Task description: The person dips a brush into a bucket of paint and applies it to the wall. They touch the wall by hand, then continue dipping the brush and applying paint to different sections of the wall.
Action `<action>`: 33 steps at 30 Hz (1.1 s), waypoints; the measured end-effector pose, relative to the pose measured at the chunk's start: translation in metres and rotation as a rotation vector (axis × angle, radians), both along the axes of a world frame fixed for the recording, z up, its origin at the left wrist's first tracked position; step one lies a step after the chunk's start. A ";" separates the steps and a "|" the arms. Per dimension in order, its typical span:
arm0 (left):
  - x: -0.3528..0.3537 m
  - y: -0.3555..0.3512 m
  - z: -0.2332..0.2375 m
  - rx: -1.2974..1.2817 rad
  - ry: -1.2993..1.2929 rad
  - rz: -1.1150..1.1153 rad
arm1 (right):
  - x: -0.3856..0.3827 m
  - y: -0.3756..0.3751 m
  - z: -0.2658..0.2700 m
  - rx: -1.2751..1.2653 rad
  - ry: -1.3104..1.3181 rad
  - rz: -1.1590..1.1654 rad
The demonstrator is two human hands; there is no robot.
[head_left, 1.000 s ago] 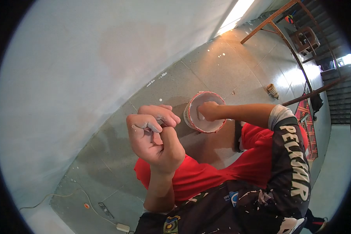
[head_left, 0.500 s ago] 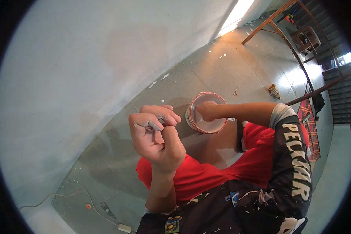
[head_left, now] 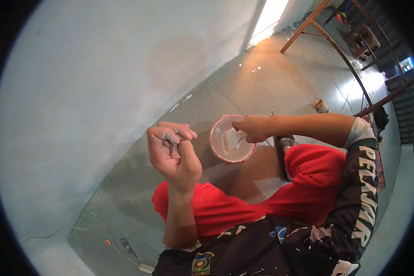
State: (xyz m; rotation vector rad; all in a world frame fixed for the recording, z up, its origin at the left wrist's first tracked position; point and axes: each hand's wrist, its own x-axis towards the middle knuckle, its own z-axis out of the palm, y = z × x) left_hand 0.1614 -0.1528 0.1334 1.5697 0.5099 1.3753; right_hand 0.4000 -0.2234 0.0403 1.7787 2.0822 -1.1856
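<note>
My right hand (head_left: 256,128) grips a wide paintbrush (head_left: 233,139) whose head is coated in white. The brush is inside the mouth of a round bucket (head_left: 212,148) with a red rim, which stands on the floor and has white walls inside. To the left of the bucket, my left hand (head_left: 174,154) is raised with its fingers curled in towards the palm. Whitish smears cover those fingers, and nothing shows in their grasp.
A pale wall (head_left: 101,83) rises along the left. White drops dot the tiled floor (head_left: 262,87). A brown ribbed object (head_left: 321,106) lies beyond my right forearm. A wooden frame (head_left: 317,27) and a chair (head_left: 362,41) stand at the upper right. A cable (head_left: 112,239) runs across the lower left.
My right hand has come up from deep in the bucket towards its right rim, bringing the paintbrush into sight. My left hand stays curled and sits slightly further left in view.
</note>
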 end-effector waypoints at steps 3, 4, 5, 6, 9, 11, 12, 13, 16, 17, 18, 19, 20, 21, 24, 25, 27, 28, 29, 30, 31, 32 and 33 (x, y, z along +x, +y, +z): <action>0.012 -0.004 -0.003 -0.022 0.041 0.042 | 0.024 -0.004 0.009 0.046 0.078 0.007; 0.016 -0.004 -0.005 0.011 0.061 0.045 | 0.031 -0.004 0.013 0.014 0.101 -0.027; 0.021 -0.005 -0.007 0.044 0.083 0.047 | 0.038 -0.005 0.013 -0.018 0.126 -0.061; 0.027 -0.007 -0.006 0.055 0.097 0.062 | 0.046 -0.006 0.007 -0.009 0.140 -0.044; 0.045 -0.014 -0.003 0.127 0.183 0.123 | 0.072 -0.010 -0.026 0.062 0.298 -0.083; 0.055 -0.020 0.000 0.148 0.242 0.155 | 0.085 -0.013 -0.048 0.011 0.632 -0.115; 0.059 -0.023 0.000 0.156 0.253 0.168 | 0.089 -0.014 -0.052 0.015 0.643 -0.099; 0.063 -0.026 0.002 0.179 0.304 0.197 | 0.093 -0.013 -0.055 -0.195 0.721 -0.216; 0.075 -0.035 0.010 0.218 0.397 0.280 | 0.106 -0.009 -0.065 -0.496 0.882 -0.328; 0.078 -0.039 0.014 0.230 0.425 0.311 | 0.111 -0.006 -0.068 -0.582 0.964 -0.351; 0.080 -0.042 0.018 0.235 0.437 0.343 | 0.114 -0.002 -0.066 -0.590 0.965 -0.315; 0.082 -0.046 0.021 0.254 0.469 0.368 | 0.118 0.003 -0.060 -0.641 0.964 -0.338; 0.083 -0.051 0.025 0.272 0.500 0.395 | 0.121 0.009 -0.057 -0.692 0.960 -0.360; 0.084 -0.057 0.028 0.276 0.510 0.433 | 0.125 0.015 -0.058 -0.700 0.954 -0.320; 0.084 -0.074 0.037 0.268 0.638 0.512 | 0.131 0.034 -0.070 -0.740 1.083 -0.247; 0.083 -0.074 0.041 0.283 0.700 0.522 | 0.132 0.044 -0.073 -0.793 1.129 -0.256; 0.081 -0.086 0.039 0.302 0.751 0.565 | 0.133 0.055 -0.083 -0.842 1.152 -0.235; 0.078 -0.093 0.037 0.266 0.808 0.578 | 0.129 0.059 -0.084 -0.834 1.206 -0.185; 0.075 -0.097 0.036 0.228 0.866 0.592 | 0.125 0.065 -0.086 -0.828 1.260 -0.131; 0.073 -0.101 0.034 0.229 0.866 0.628 | 0.122 0.068 -0.073 -0.792 1.231 -0.133; 0.070 -0.104 0.032 0.201 0.932 0.646 | 0.117 0.072 -0.075 -0.799 1.219 -0.097; 0.066 -0.091 0.040 0.146 1.006 0.647 | 0.111 0.084 -0.075 -0.730 1.288 -0.079; 0.064 -0.091 0.038 0.154 1.001 0.684 | 0.105 0.087 -0.079 -0.627 1.354 -0.039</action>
